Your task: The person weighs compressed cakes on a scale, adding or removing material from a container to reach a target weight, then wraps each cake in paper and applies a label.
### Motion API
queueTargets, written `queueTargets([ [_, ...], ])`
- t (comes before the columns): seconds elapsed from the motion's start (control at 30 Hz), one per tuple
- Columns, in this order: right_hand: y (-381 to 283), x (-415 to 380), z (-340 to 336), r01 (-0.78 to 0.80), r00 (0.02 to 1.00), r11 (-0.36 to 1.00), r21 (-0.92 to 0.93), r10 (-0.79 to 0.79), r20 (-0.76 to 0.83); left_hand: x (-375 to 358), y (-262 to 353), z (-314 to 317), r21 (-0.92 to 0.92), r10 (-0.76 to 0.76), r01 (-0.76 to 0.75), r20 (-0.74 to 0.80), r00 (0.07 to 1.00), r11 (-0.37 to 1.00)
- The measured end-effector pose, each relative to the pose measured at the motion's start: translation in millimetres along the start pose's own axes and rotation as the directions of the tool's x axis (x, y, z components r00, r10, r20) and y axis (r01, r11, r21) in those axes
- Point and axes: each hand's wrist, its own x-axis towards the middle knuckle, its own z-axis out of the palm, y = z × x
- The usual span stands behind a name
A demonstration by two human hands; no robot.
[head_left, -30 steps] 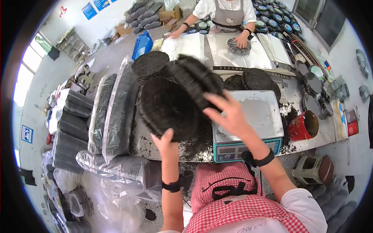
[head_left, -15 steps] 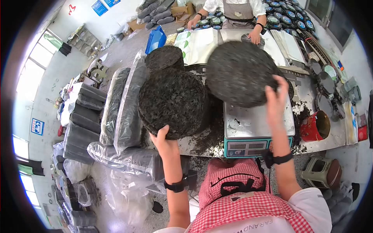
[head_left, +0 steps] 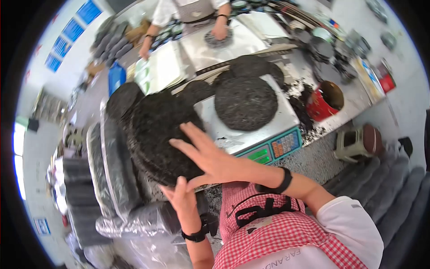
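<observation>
A round dark disc (head_left: 246, 103) lies flat on the metal pan of a digital scale (head_left: 224, 139), whose display is lit green. To its left stands a thick stack of similar discs (head_left: 156, 130). My right hand (head_left: 204, 154) reaches over the stack with fingers spread, close to its top surface, holding nothing. My left hand (head_left: 181, 197) is at the stack's near edge; its fingers show apart, beside the right hand's wrist. A smaller dark stack (head_left: 123, 101) stands behind at the left.
A red can (head_left: 320, 105) stands right of the scale among dark crumbs. Plastic-wrapped rolls (head_left: 114, 161) lie at the left. Across the table a co-worker's hand (head_left: 219, 30) rests on a dark round piece. A blue tray (head_left: 117, 78) and paper sheets (head_left: 163, 65) lie at the far left.
The disc from my right hand now lies on the scale, and the display has lit up. My right hand has moved left over the stack. The view has turned and shifted.
</observation>
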Motion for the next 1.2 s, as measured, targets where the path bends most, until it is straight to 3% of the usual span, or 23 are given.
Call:
queueTargets([
  [0.1, 23.8, -7.6, 10.2, -0.016, 1.0, 0.995, 0.101, 0.016, -0.002, 11.1, 1.5, -20.7, -0.142, -0.068, 0.083, 0.104, 0.992, 0.986],
  [0.2, 16.4, -12.0, -8.8, -0.091, 0.996, 0.98, 0.177, 0.089, 0.023, 12.7, -1.1, -12.9, -0.086, -0.088, 0.098, 0.116, 0.989, 0.991],
  [0.23, 8.5, -9.9, -13.3, -0.072, 0.997, 0.996, 0.051, 0.073, -0.005, 12.5, -1.8, -6.9, -0.088, -0.093, 0.103, 0.117, 0.989, 0.991],
  [0.4, 18.3, -9.3, -6.5, -0.108, 0.985, 0.99, 0.089, 0.119, -0.124, 25.0, -5.6, -2.1, -0.125, -0.138, 0.166, 0.206, 0.969, 0.978],
  [0.53, 18.5, -13.0, -5.8, -0.066, 0.971, 0.997, -0.034, 0.056, -0.233, 35.8, -8.3, -3.2, -0.176, -0.075, 0.105, 0.167, 0.983, 0.979],
  [0.57, 24.5, -13.7, -11.9, -0.144, 0.93, 0.989, 0.018, 0.142, -0.34, 42.2, -5.0, 0.6, -0.133, 0.003, 0.017, 0.148, 0.989, 0.991],
  [0.6, 30.9, -16.0, -19.1, -0.217, 0.87, 0.973, 0.081, 0.23, -0.435, 52.8, -1.3, -8.0, -0.13, 0.0, 0.02, 0.147, 0.989, 0.991],
  [0.67, 37.4, -15.9, -67.5, -0.564, 0.52, 0.756, 0.332, 0.637, -0.569, 90.0, 15.3, -39.9, -0.032, -0.057, 0.054, -0.098, 0.994, 0.998],
  [0.7, 77.0, -27.5, -76.5, -0.419, 0.505, 0.837, 0.351, 0.537, -0.676, 106.1, 21.3, -55.8, -0.035, -0.051, 0.047, -0.103, 0.993, 0.998],
  [0.73, 125.2, -44.5, -81.1, -0.362, 0.517, 0.837, 0.41, 0.546, -0.659, 121.4, 25.5, -75.9, -0.034, -0.106, 0.101, -0.159, 0.982, 0.994],
  [0.77, 139.9, -56.8, -97.8, -0.47, 0.534, 0.799, 0.375, 0.596, -0.6, 135.6, 27.8, -96.7, -0.035, -0.165, 0.161, -0.216, 0.962, 0.986],
  [0.83, 172.4, -83.2, -110.1, -0.742, 0.602, 0.669, -0.05, 0.631, -0.489, 177.8, 26.1, -152.0, 0.027, -0.237, 0.248, -0.218, 0.947, 0.968],
  [0.87, 173.5, -93.1, -114.1, -0.787, 0.615, 0.543, -0.294, 0.643, -0.457, 189.7, 26.6, -169.3, 0.093, -0.303, 0.329, -0.222, 0.927, 0.94],
  [0.9, 171.9, -102.9, -119.5, -0.769, 0.633, 0.543, -0.337, 0.569, -0.525, 192.7, 29.9, -175.2, 0.095, -0.306, 0.334, -0.23, 0.924, 0.938],
  [0.93, 169.7, -111.9, -127.5, -0.75, 0.65, 0.539, -0.384, 0.488, -0.583, 194.1, 33.3, -177.1, 0.38, -0.17, 0.284, -0.305, 0.937, 0.88],
  [0.97, 169.3, -121.1, -137.8, -0.761, 0.615, 0.592, -0.266, 0.529, -0.584, 192.8, 36.3, -173.8, 0.636, -0.026, 0.245, -0.333, 0.943, 0.732],
  [1.0, 172.6, -133.9, -147.9, -0.751, 0.618, 0.621, -0.225, 0.539, -0.573, 189.0, 38.6, -172.3, 0.639, -0.038, 0.263, -0.343, 0.938, 0.723],
  [1.03, 172.6, -144.4, -156.3, -0.764, 0.595, 0.617, -0.191, 0.559, -0.578, 181.4, 43.1, -164.1, 0.863, 0.269, 0.061, -0.223, 0.937, 0.502],
  [1.07, 172.2, -152.8, -161.8, -0.775, 0.573, 0.612, -0.156, 0.576, -0.583, 173.1, 49.5, -154.7, 0.978, 0.506, -0.101, -0.005, 0.862, 0.181],
  [1.1, 177.3, -163.5, -167.3, -0.781, 0.561, 0.611, -0.129, 0.596, -0.575, 157.6, 52.1, -135.9, 0.981, 0.494, -0.086, -0.01, 0.87, 0.172],
  [1.17, 193.6, -183.2, -178.2, -0.795, 0.541, 0.602, -0.076, 0.647, -0.538, 111.1, 48.5, -81.7, 0.909, 0.574, -0.293, 0.076, 0.816, 0.295],
  [1.2, 196.3, -184.9, -182.9, -0.812, 0.512, 0.583, -0.01, 0.705, -0.49, 90.0, 40.3, -57.6, 0.857, 0.53, -0.351, 0.111, 0.841, 0.377],
])
